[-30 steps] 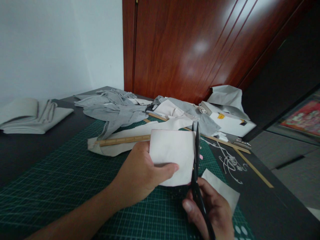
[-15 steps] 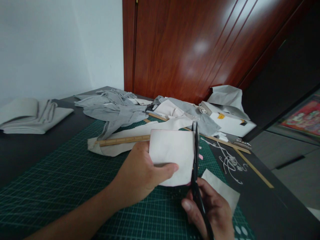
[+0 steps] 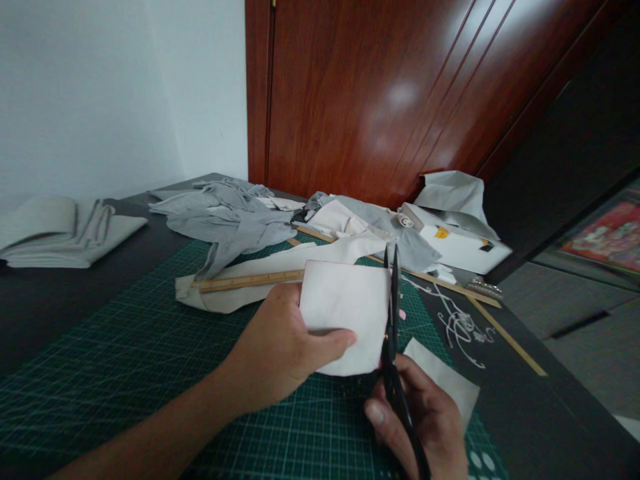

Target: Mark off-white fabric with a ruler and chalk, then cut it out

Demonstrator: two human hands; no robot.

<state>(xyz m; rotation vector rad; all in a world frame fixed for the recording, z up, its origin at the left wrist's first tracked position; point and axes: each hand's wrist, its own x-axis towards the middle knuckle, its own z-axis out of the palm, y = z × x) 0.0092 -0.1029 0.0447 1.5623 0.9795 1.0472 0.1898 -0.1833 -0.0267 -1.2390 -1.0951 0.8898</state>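
Observation:
My left hand (image 3: 275, 350) pinches a small white square of fabric (image 3: 345, 313) and holds it up above the green cutting mat (image 3: 125, 373), thumb on its front face. My right hand (image 3: 425, 420) grips black scissors (image 3: 393, 333); their blades point upward along the square's right edge and look nearly closed. Just right of the scissors, a second white fabric piece (image 3: 443, 377) lies on the mat, partly under my right hand.
A wooden ruler (image 3: 250, 280) rests on a pale fabric strip beyond the hands. Grey and white fabric scraps (image 3: 235, 220) pile up at the back. Folded cloth (image 3: 60, 230) sits far left, a white box (image 3: 460, 243) back right, white thread (image 3: 460, 327) on the dark table.
Almost nothing has moved. The white square and scissors shifted very slightly; both hands keep the same grip.

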